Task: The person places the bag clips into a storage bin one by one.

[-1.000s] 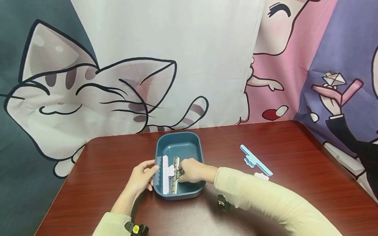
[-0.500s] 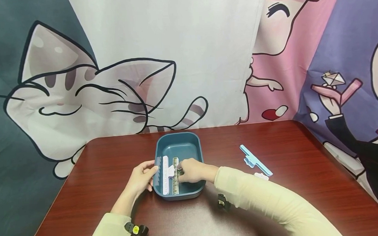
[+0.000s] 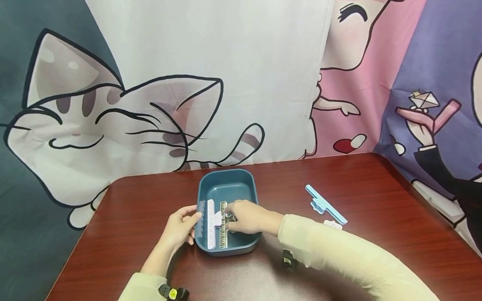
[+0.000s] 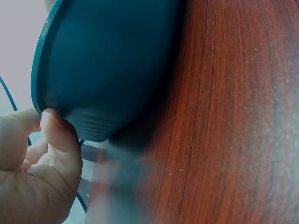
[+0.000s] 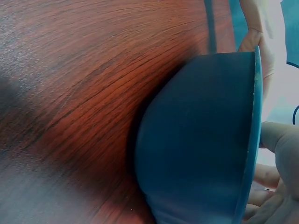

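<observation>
A dark teal plastic bin (image 3: 226, 175) stands on the table, its left rim held between the thumb and fingers of my left hand (image 3: 183, 226). Inside it lie a white long-bar clip (image 3: 211, 225) and, to its right, a black-and-gold long-bar clip (image 3: 223, 226) with a piano-key pattern. My right hand (image 3: 248, 217) reaches over the bin's right side. Its thumb and forefinger stand apart around the patterned clip's handle, which shows between them. In the right wrist view, the bin wall (image 5: 201, 140) hides both clips and part of the right fingers.
On the table (image 3: 291, 179) to the right lies a light blue long-bar clip (image 3: 326, 204). A white clip piece (image 3: 333, 224) is beside it, mostly hidden by the right sleeve (image 3: 344, 249). A printed curtain (image 3: 236, 55) hangs behind the table.
The patterned clip has straightened to stand nearly parallel to the white one. My right hand has shifted slightly right, its thumb and forefinger spreading apart. My left hand stays on the bin.
</observation>
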Motion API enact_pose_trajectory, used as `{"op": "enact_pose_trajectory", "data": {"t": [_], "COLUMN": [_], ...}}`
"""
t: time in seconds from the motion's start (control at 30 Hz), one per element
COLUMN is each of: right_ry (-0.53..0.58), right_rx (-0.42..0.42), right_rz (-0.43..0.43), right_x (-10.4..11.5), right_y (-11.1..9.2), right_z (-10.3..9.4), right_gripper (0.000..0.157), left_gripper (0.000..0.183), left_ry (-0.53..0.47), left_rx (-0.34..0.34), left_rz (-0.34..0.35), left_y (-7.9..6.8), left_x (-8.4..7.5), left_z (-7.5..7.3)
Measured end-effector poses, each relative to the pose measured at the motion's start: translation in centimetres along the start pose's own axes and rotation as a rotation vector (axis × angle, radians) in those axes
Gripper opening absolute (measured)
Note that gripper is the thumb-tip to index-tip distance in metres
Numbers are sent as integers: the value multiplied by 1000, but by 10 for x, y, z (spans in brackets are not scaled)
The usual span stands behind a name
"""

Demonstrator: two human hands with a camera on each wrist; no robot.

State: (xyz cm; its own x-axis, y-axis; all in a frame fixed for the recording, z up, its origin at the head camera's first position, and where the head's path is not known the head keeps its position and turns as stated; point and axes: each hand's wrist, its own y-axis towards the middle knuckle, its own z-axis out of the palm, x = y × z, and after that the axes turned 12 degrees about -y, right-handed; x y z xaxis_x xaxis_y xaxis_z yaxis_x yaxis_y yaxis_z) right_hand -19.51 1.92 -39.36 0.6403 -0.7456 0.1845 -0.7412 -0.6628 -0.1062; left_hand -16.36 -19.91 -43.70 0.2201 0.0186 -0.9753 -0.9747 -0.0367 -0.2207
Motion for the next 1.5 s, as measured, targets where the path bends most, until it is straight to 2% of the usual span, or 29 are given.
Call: {"op": "enact_pose_trajectory", "data": {"t": [0.27, 0.77, 1.03, 1.5], "right_ry": [-4, -21, -61, -90], "right_rx": [-35, -123, -129, -195], "right_rz": [-8, -92, -87, -115], "right_x": [-2, -9, -11, -19], "right_y": [-3, -16, -24, -33], "right_z": [2, -2, -6, -6], "right_gripper": [41, 37, 37, 35], "left_gripper": [42, 42, 42, 42], "left_ry": [-5, -2, -6, -20], "left_rx": [-3, 0, 0, 5], "left_rz": [-3, 2, 3, 1], "left_y": [-2, -2, -1, 1], "left_x": [1, 0, 0, 1], "left_z": [-1, -1, -1, -1]}}
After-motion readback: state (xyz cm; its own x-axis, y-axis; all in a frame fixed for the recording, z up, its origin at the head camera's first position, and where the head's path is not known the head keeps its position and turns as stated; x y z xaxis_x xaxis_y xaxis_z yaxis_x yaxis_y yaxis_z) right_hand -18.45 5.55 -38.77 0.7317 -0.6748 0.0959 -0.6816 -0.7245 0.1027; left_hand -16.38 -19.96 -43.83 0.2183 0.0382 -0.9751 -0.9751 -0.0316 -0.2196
